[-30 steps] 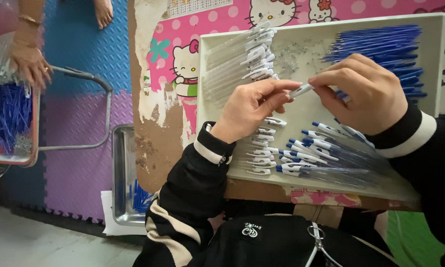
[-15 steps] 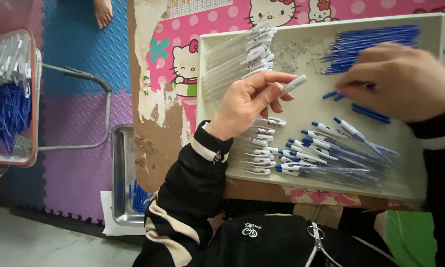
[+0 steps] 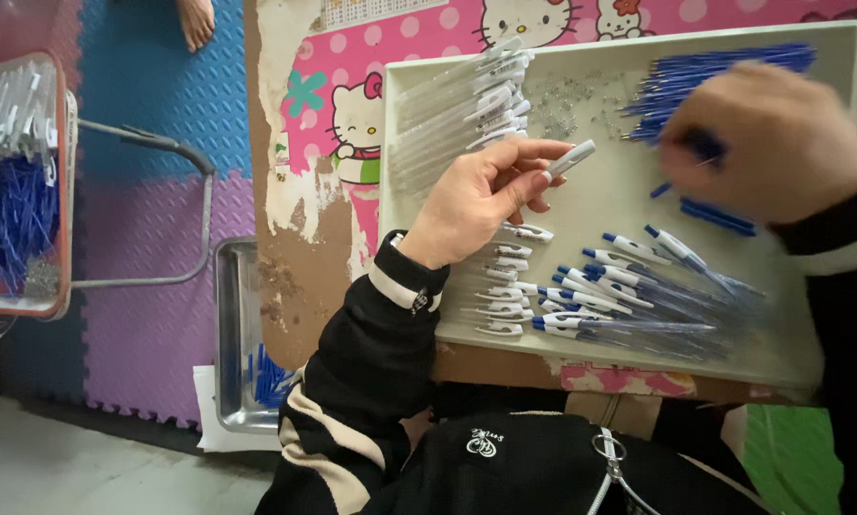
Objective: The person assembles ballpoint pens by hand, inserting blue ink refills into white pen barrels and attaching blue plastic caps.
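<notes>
- The left hand [image 3: 481,195] is curled nearly closed, pinching a clear pen barrel [image 3: 570,159] between thumb and fingertips. The barrel's open end is tipped up toward 2 o'clock, probably so that a part can be fed into it.
- The right hand [image 3: 776,138] hovers over the loose blue refills [image 3: 710,72] at the tray's 1 o'clock corner. Its fingers are bunched and blurred; something blue shows under them, but whether it is gripped cannot be told.
- The pale tray [image 3: 600,191] lies on the desk [image 3: 300,248], which has a cartoon-cat cover. The tray seems sorted by stage: empty barrels [image 3: 452,110] stacked at 11 o'clock, white clip pieces [image 3: 510,286] in a column at 7 o'clock, finished blue-tipped pens [image 3: 629,291] fanned at 5 o'clock.
- Tiny springs [image 3: 554,105] are scattered at 12 o'clock, within reach of both hands.
- At 9 o'clock beyond the desk, a second tray [image 3: 19,191] holds similar white and blue parts.
</notes>
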